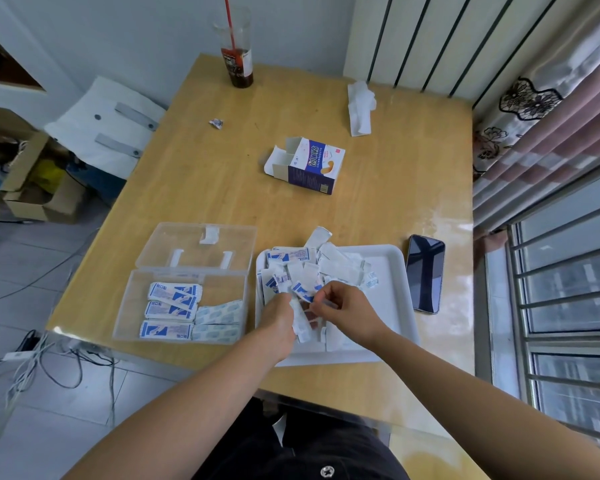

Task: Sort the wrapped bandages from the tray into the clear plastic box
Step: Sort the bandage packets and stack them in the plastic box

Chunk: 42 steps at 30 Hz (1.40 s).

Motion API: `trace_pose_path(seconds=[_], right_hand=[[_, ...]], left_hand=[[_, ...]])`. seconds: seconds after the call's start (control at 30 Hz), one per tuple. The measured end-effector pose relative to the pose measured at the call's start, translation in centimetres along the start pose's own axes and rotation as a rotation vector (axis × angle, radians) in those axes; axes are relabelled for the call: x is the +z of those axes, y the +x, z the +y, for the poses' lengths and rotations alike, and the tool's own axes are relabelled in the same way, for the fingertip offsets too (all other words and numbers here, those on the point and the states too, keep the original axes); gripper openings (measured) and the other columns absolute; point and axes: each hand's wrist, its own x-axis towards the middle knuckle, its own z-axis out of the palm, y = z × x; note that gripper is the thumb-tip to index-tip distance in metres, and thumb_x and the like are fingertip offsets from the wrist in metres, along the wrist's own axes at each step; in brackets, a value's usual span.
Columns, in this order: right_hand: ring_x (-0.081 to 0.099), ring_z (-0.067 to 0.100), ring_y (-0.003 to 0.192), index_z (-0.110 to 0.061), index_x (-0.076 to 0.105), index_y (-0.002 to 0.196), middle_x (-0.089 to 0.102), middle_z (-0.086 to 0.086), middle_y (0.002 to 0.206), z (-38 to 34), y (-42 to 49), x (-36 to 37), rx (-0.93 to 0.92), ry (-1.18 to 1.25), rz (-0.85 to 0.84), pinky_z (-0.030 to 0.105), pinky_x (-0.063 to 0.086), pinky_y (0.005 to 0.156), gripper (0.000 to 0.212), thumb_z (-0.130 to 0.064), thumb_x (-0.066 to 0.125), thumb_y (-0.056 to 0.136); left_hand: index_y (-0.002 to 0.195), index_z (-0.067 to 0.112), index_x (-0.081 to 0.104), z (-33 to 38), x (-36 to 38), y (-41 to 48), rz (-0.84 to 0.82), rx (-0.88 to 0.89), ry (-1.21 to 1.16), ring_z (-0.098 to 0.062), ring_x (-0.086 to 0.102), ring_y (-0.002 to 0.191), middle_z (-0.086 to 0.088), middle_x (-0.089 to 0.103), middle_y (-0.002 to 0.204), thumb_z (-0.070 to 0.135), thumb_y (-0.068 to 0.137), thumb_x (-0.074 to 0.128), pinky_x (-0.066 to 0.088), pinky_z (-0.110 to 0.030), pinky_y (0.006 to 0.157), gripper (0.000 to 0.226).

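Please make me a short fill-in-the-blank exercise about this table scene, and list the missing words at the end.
1. The clear plastic box stands to the ____ of the white tray.
2. The box's lid is ____.
3. The left hand and right hand both hold wrapped bandages above the ____.
4. The straw in the cup is ____.
Missing words: left; open; tray; red.

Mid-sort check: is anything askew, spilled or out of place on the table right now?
One white wrapped bandage sticks out over the far rim of the white plastic tray. The blue-and-white cardboard carton lies on its side, flaps open. Nothing looks spilled.
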Motion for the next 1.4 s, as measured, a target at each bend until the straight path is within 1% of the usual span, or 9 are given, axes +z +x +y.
trace_pose_path(seconds=[0.07, 0.17, 0.43, 0.6, 0.7, 0.87, 1.13, 1.3, 1.4], right_hand=[[0.055, 0.002, 0.066, -0.015, 0.065, 0.077, 0.062, -0.003, 0.074, 0.3, 0.4, 0.1, 0.013, -0.076, 0.090, 0.009, 0.041, 0.062, 0.008, -0.010, 0.070, 0.082], [0.056, 0.001, 0.072, -0.014, 0.066, 0.079, 0.064, -0.006, 0.078, 0.8, 0.8, 0.4, 0.058, -0.170, 0.026, 0.005, 0.040, 0.063, 0.007, -0.010, 0.072, 0.080], [0.060, 0.007, 0.090, -0.021, 0.066, 0.092, 0.069, -0.005, 0.099, 1.3, 0.5, 3.1, 0.037, -0.365, -0.339, 0.016, 0.044, 0.078, 0.013, -0.021, 0.072, 0.080], [0.062, 0.010, 0.073, -0.023, 0.066, 0.084, 0.068, -0.008, 0.080, 1.7, 1.2, 0.7, -0.148, -0.508, 0.025, 0.033, 0.051, 0.071, 0.005, -0.021, 0.061, 0.084], [0.059, 0.019, 0.083, -0.018, 0.064, 0.095, 0.063, 0.000, 0.097, 2.5, 2.2, -2.4, -0.089, -0.668, 0.240, 0.037, 0.050, 0.070, 0.015, -0.009, 0.057, 0.084], [0.056, 0.026, 0.092, -0.017, 0.059, 0.121, 0.049, 0.006, 0.113, 3.4, 3.8, -5.0, -0.078, -0.912, 0.176, 0.038, 0.051, 0.067, 0.045, 0.003, 0.048, 0.082], [0.050, 0.028, 0.102, -0.019, 0.051, 0.128, 0.045, 0.009, 0.118, 3.1, 4.4, -5.7, -0.063, -1.048, 0.126, 0.039, 0.051, 0.072, 0.044, -0.014, 0.063, 0.085], [0.046, 0.024, 0.103, -0.013, 0.059, 0.106, 0.046, 0.006, 0.113, 2.5, 4.5, -6.2, -0.012, -1.126, 0.119, 0.029, 0.042, 0.077, 0.024, -0.028, 0.065, 0.088], [0.051, 0.019, 0.082, -0.012, 0.059, 0.088, 0.057, 0.004, 0.093, 1.9, 4.3, -6.9, 0.104, -0.895, 0.107, 0.029, 0.042, 0.068, 0.013, -0.023, 0.066, 0.087]], left_hand=[[0.103, 0.003, 0.060, 0.2, -0.3, -0.1, 0.015, -0.006, -0.003, -0.027, 0.064, 0.065, -0.014, 0.067, 0.072, 0.018, 0.096, 0.035, 0.050, -0.031, 0.058, 0.030], [0.080, 0.008, 0.054, 0.1, -1.5, -0.7, 0.051, 0.015, -0.056, -0.017, 0.040, 0.042, -0.004, 0.048, 0.053, 0.016, 0.095, 0.033, 0.036, -0.020, 0.043, 0.026], [0.074, 0.010, 0.045, 0.4, -2.8, -1.2, 0.073, 0.111, 0.056, -0.017, 0.025, 0.040, 0.000, 0.033, 0.041, 0.016, 0.094, 0.027, 0.029, -0.025, 0.047, 0.028], [0.079, 0.008, 0.048, 0.0, -2.6, -0.8, 0.054, 0.108, 0.106, -0.018, 0.028, 0.043, -0.004, 0.036, 0.052, 0.012, 0.092, 0.027, 0.030, -0.027, 0.047, 0.025], [0.083, 0.008, 0.049, -0.2, -2.4, -0.8, 0.024, 0.100, 0.124, -0.019, 0.031, 0.046, -0.006, 0.040, 0.058, 0.010, 0.093, 0.028, 0.033, -0.028, 0.049, 0.023], [0.084, 0.008, 0.050, -0.6, -1.5, -0.9, -0.020, 0.076, 0.120, -0.020, 0.034, 0.048, -0.007, 0.042, 0.059, 0.009, 0.095, 0.029, 0.036, -0.030, 0.051, 0.023], [0.089, 0.006, 0.051, -1.0, -0.9, -0.5, -0.013, 0.031, 0.122, -0.019, 0.034, 0.051, -0.008, 0.042, 0.061, 0.009, 0.095, 0.030, 0.036, -0.030, 0.053, 0.022], [0.090, 0.005, 0.052, -0.9, -0.5, -0.3, -0.002, 0.022, 0.126, -0.019, 0.034, 0.051, -0.009, 0.042, 0.062, 0.010, 0.096, 0.030, 0.036, -0.031, 0.054, 0.023], [0.090, 0.006, 0.052, -0.9, -0.3, -0.5, -0.006, 0.013, 0.117, -0.019, 0.034, 0.050, -0.009, 0.041, 0.062, 0.009, 0.096, 0.030, 0.036, -0.029, 0.051, 0.023]])
